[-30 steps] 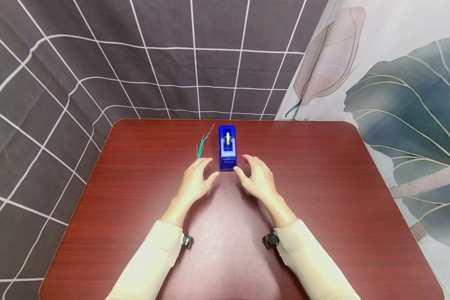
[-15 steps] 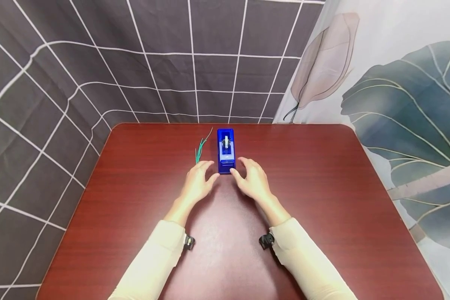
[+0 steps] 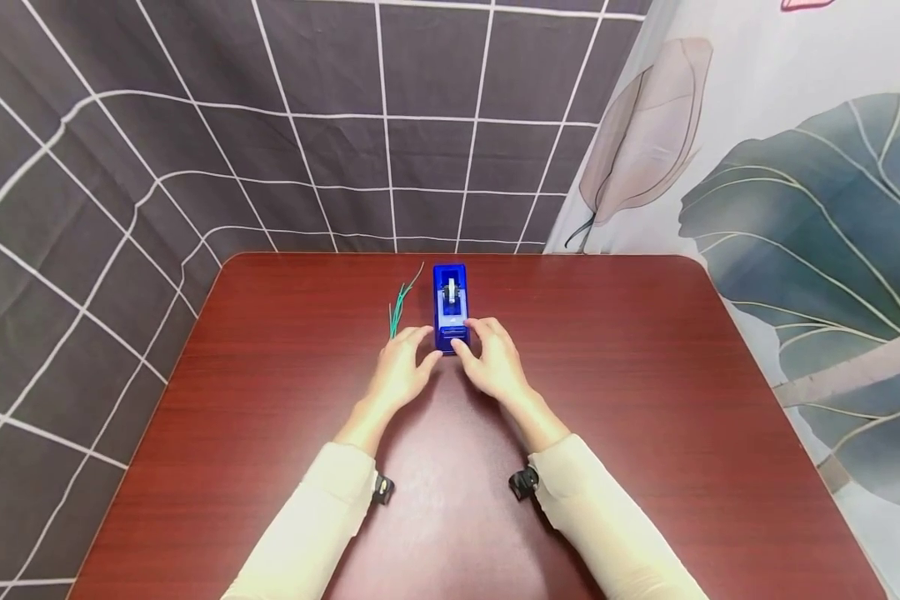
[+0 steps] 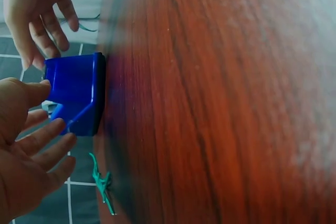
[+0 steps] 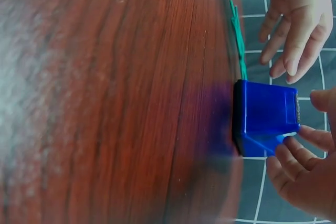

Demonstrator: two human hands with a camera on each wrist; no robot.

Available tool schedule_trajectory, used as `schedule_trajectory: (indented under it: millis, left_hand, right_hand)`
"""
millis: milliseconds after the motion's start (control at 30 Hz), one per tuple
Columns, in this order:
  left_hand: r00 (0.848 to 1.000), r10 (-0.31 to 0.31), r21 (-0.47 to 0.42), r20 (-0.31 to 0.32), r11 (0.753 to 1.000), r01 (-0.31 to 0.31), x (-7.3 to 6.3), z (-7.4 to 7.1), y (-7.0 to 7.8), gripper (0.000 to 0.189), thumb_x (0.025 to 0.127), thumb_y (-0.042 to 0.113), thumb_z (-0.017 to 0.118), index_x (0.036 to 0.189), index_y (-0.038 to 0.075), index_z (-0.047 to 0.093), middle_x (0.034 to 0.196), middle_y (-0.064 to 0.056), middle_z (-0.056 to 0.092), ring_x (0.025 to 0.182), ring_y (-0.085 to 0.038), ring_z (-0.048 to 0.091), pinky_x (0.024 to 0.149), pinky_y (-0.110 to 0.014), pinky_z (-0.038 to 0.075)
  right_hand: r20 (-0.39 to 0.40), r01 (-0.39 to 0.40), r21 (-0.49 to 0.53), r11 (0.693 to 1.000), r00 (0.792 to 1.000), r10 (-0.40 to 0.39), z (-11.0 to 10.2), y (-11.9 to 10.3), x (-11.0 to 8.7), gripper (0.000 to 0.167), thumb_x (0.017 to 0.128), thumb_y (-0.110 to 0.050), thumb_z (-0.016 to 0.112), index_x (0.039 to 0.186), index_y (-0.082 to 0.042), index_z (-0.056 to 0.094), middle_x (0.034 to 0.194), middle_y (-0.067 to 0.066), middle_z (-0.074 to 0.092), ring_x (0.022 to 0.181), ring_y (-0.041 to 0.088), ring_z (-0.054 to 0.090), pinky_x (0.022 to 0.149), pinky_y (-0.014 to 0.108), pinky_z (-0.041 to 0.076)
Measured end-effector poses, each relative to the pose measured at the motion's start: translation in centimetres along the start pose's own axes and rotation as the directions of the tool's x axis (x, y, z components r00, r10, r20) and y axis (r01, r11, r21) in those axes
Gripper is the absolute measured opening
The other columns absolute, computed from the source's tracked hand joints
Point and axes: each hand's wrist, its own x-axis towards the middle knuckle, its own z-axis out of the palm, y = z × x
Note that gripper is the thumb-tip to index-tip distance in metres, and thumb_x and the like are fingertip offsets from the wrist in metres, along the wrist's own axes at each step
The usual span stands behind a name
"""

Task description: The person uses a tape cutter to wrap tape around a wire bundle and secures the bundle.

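Observation:
A blue tape dispenser [image 3: 450,308] with a small roll in its middle stands at the far part of the table, its cutting end toward me. My left hand [image 3: 401,367] is at its near left corner, thumb and fingers spread and relaxed. On the other side, my right hand [image 3: 495,358] has its fingertips right at the right side, and its thumb overlaps the front end. In the right wrist view, the right fingers [image 5: 299,156] are loosely bent beside the dispenser's blue wall [image 5: 268,108]. Neither hand is wrapped around it.
Thin green ties [image 3: 398,310] lie on the table just left of the dispenser, partly behind the left hand. The reddish-brown wooden table [image 3: 607,350] ends at a grey checked curtain [image 3: 330,142] behind and a leaf-patterned curtain [image 3: 795,225] at right.
Both hands have moved in closer to the tape dispenser, the right one more, its fingertips now at the side. The head view has tilted up slightly. Dispenser and ties stay put.

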Motion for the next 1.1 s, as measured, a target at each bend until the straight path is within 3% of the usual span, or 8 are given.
schedule_trajectory:
  millis: [600,900,1100]
  left_hand:
    - [0.999,0.043,0.021,-0.009,0.999,-0.043,0.3,0.4,0.2,0.043,0.095,0.019,0.071,0.132,0.0,0.063,0.124,-0.017,0.067,0.117,-0.033,0.064,0.1,-0.047,0.049]
    - [0.998,0.06,0.022,-0.02,0.998,-0.059,0.7,0.6,0.2,0.042,0.096,0.017,0.069,0.132,-0.003,0.063,0.121,-0.019,0.068,0.114,-0.034,0.065,0.099,-0.046,0.05]
    - [0.998,0.061,0.023,-0.022,0.998,-0.06,1.1,0.7,0.2,0.039,0.097,0.015,0.068,0.132,0.0,0.064,0.117,-0.019,0.069,0.109,-0.034,0.067,0.096,-0.046,0.052]
  right_hand:
    - [-0.005,-0.005,0.052,0.999,1.0,0.005,0.9,0.1,0.8,0.037,0.095,-0.017,0.069,0.125,0.004,0.066,0.112,0.02,0.063,0.104,0.034,0.062,0.093,0.049,0.049]
    - [0.011,-0.061,0.098,0.993,0.998,0.06,1.1,-0.2,1.1,0.033,0.095,-0.016,0.067,0.122,0.002,0.069,0.114,0.02,0.064,0.107,0.034,0.062,0.096,0.048,0.048]
    - [-0.001,-0.102,0.104,0.989,0.995,0.103,1.1,-0.4,1.6,0.029,0.096,-0.016,0.065,0.118,0.002,0.071,0.107,0.02,0.063,0.096,0.032,0.06,0.087,0.046,0.049]
